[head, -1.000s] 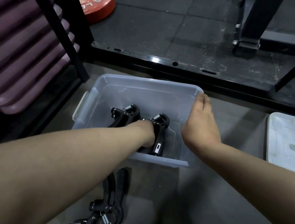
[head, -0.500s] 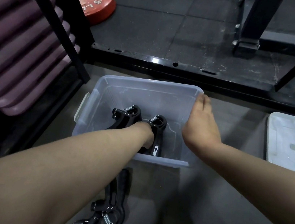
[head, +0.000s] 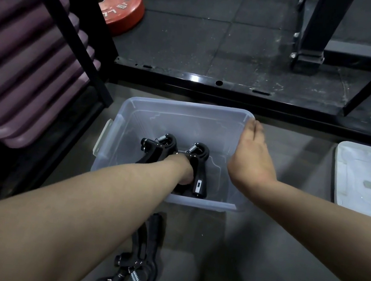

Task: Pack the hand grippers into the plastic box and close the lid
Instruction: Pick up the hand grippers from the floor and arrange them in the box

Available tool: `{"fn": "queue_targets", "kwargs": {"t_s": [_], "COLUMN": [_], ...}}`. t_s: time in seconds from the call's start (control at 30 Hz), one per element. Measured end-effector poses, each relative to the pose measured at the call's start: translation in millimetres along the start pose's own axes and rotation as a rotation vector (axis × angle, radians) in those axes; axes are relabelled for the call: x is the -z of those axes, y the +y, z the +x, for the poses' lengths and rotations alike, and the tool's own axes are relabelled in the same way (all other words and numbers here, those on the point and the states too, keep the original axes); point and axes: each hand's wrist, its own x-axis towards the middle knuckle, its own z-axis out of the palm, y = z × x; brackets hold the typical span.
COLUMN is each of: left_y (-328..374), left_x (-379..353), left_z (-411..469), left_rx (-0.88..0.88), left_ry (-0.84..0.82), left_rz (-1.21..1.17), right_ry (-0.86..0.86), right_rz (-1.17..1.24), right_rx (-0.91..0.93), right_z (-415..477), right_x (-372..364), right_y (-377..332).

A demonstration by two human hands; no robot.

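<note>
The scene is dim, lit softly from above — one small glare spot sits on the black frame (head: 194,79). Rack bars (head: 71,26) bend near the edges, and the right hand (head: 251,158) is slightly blurred at its fingertips (head: 257,127).

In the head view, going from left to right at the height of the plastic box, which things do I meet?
Purple stack → plastic box, left wall → hand grippers inside it → right hand at the box's right rim → white lid.
</note>
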Motion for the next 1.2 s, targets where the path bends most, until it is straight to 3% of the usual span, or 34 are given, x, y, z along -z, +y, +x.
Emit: {"fn": "queue_targets", "kwargs": {"t_s": [0.1, 0.33, 0.5, 0.6, 0.7, 0.87, 1.0, 1.2], "left_y": [-5, -17, -23, -14, -6, 5, 7, -8], "left_x": [-3, 15, 35, 29, 16, -3, 2, 4], "left_z": [8, -14, -29, -34, -38, -38, -36, -29], "left_rx": [-0.006, -0.007, -0.066, -0.106, -0.136, -0.155, -0.14, -0.174], "left_ry": [0.08, -0.029, 0.129, -0.002, -0.111, 0.026, -0.01, 0.017], "left_rz": [-0.118, -0.242, -0.232, -0.342, -0.275, 0.004, -0.166, -0.149], "right_ry": [-0.004, 0.0, 0.002, 0.005, 0.005, -0.005, 0.006, 0.0], "right_rz": [-0.005, -0.017, -0.023, -0.03, -0.038, -0.027, -0.021, -0.026], "right_rx": [-0.005, 0.006, 0.005, 0.01, 0.007, 0.008, 0.016, 0.013], "right_z": [0, 2, 2, 2, 2, 2, 3, 3], "right_x": [0, -2, -2, -2, -2, -2, -2, -2], "right_y": [0, 2, 1, 0, 1, 1, 2, 2]}}
